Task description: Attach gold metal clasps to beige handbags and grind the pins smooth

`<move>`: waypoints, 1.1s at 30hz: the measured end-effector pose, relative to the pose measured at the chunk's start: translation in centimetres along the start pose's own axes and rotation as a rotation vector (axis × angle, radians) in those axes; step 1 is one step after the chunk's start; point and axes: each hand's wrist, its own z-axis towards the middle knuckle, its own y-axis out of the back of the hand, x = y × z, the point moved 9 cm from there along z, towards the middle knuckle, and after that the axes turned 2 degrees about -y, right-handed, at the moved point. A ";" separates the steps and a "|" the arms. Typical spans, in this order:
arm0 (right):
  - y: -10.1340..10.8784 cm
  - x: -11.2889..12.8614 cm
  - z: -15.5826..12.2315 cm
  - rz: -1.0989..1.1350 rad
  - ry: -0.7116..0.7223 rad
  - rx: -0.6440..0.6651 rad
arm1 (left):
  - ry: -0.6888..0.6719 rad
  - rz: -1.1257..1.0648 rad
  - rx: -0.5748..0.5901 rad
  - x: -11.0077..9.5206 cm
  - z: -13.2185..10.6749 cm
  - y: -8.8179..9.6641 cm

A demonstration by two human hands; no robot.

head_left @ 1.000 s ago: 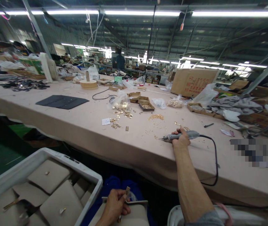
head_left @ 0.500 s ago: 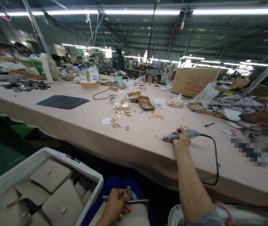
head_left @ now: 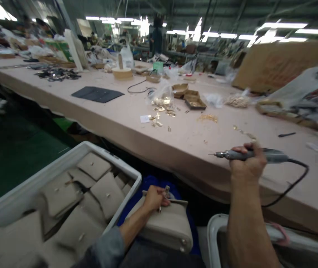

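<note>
My right hand (head_left: 247, 163) is closed round a grey electric screwdriver (head_left: 270, 155), its bit pointing left just above the pink table (head_left: 114, 111). A black cord (head_left: 292, 184) runs from the tool's rear off the table edge. Low in the view, my left hand (head_left: 154, 198) pinches a small gold metal fitting (head_left: 166, 190) against the top edge of a beige handbag (head_left: 167, 223) lying on my lap.
A white bin (head_left: 50, 178) at my left holds several beige bags. A second white bin rim (head_left: 214, 230) shows under my right arm. Gold hardware pieces (head_left: 161, 111), small cardboard trays (head_left: 189, 98), a dark leather sheet (head_left: 97, 93) and a large carton (head_left: 281, 63) sit on the table. A person stands far back.
The camera has tilted down and moved closer. My right hand has lifted the screwdriver slightly off the table toward me. My left hand keeps the fitting on the bag.
</note>
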 end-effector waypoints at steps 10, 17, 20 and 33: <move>1.9 -9.5 -16.1 -0.225 -0.122 0.083 | 0.090 -0.108 -0.020 0.8 -0.3 0.3; 1.1 -12.7 -18.5 -0.383 0.004 0.142 | 0.109 -0.124 -0.043 0.9 -0.1 0.5; 0.6 -13.5 -19.2 -0.418 0.028 0.175 | 0.111 -0.131 -0.045 1.2 0.1 0.4; 0.0 -15.5 -20.8 -0.539 0.074 0.284 | 0.076 -0.120 -0.042 1.9 0.7 0.8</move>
